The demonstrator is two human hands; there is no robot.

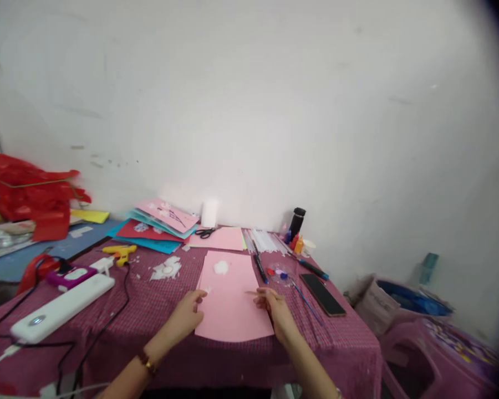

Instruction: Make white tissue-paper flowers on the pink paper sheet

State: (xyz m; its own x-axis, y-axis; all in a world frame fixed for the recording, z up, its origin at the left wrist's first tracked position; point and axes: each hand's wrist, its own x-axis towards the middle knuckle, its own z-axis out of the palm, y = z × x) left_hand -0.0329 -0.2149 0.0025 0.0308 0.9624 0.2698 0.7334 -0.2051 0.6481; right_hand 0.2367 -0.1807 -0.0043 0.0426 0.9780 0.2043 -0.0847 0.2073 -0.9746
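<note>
- Two hands are flanking the card (235, 318), which is lying at the near edge of the table (152, 307).
- The right hand (276, 311) is pinching a thin stick (250, 292), thumb and fingers closed on it, its free end pointing left over the card.
- The left hand (189, 311) is resting at the card's left edge, thumb and fingers loosely parted, seemingly gripping nothing; whether it is pressing down, one cannot tell.
- One white piece (221, 267) is sitting on the card's far part; a small white bit (208, 290) is showing near the left fingertips.
- Handling the stick well is probably calling for a light pinch, a low angle and left fingers steadying the card, clear of the white piece.
- Close on the right, a pen (260, 270) is lying along the card, with the palette (289, 273), brush (307, 303) and phone (323, 295) beyond; these are likely crowding the right hand.
- Leftward, scraps (166, 268), a glue gun (120, 253) and its cable (125, 296) are taking up room.
- Behind, scissors (205, 233) and stacked cards (166, 219) are standing clear of the work.
</note>
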